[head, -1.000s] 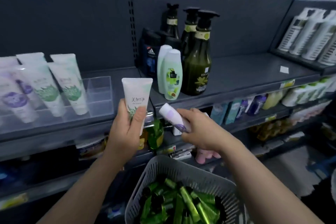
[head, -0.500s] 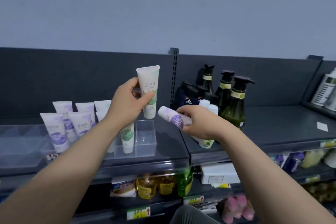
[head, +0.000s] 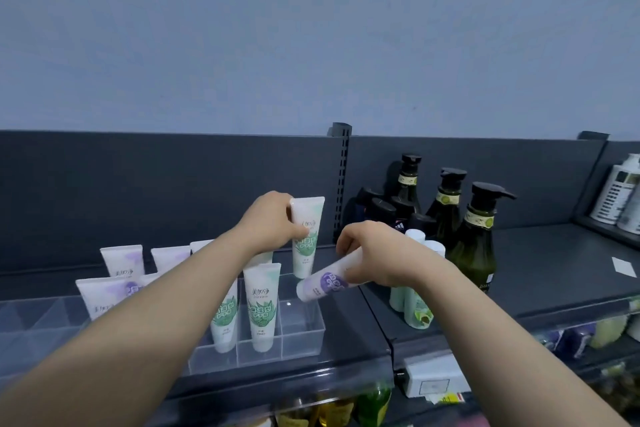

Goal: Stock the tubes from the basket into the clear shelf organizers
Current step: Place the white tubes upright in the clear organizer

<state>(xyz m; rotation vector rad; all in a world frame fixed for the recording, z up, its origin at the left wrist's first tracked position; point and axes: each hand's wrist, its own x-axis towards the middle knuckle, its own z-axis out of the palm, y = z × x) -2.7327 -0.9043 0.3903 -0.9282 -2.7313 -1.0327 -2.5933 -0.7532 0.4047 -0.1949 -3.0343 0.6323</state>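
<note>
Moved: green tube (head: pixel 307 239) has come down to the back right slot of the clear organizer (head: pixel 304 340).
Left hand (head: pixel 268 222): grips the green tube near its top, upright.
Right hand (head: pixel 377 256): curls round a tilted purple tube (head: pixel 325 282), just above the organizer.

I see a plain blue-grey wall (head: pixel 311 28) across the upper frame; below it a dark grey back panel (head: pixel 156 191), a slotted upright (head: pixel 341 184) at centre, a grey shelf deck (head: pixel 554 263) lower right.
</note>
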